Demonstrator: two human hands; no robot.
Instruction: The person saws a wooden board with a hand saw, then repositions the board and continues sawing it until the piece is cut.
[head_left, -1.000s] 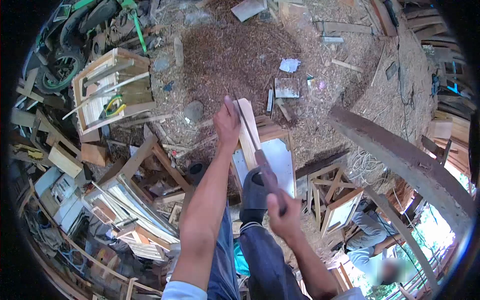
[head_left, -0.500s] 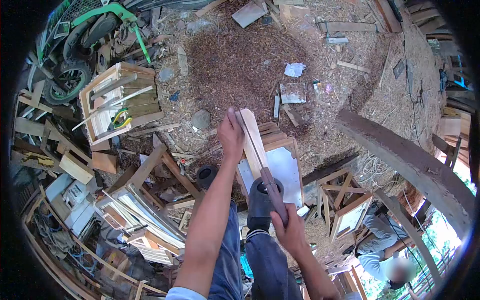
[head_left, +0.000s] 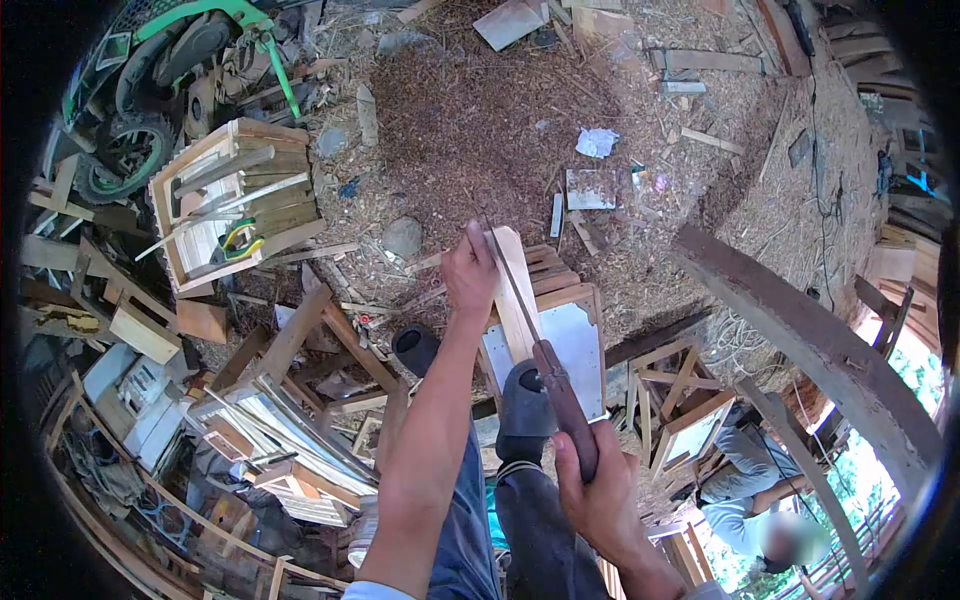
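My right hand point(head_left: 605, 495) is wrapped round the brown handle of a long, narrow-bladed tool point(head_left: 562, 400). Its dark blade runs forward along a pale wooden board point(head_left: 512, 280); seen edge-on, it could be a saw or a knife. At the board's far left edge, my left hand point(head_left: 470, 270) is closed, gripping the board beside the blade's far part. Its finger contact is partly hidden. Under the board stands a small wooden frame with a white panel point(head_left: 575, 345). My shod foot point(head_left: 525, 400) rests at the board's near end.
A wooden crate point(head_left: 275, 240) with sticks and a yellow-green tool stands left. Stacked wooden frames point(head_left: 290, 430) are nearer on the left. A thick beam point(head_left: 800, 340) slants across the right. Another person point(head_left: 745, 470) sits lower right. Wood scraps and shavings cover the ground.
My right hand has drawn the tool's handle back toward me and slightly right. My left hand stays at the board's far left edge. The whole view has shifted slightly.
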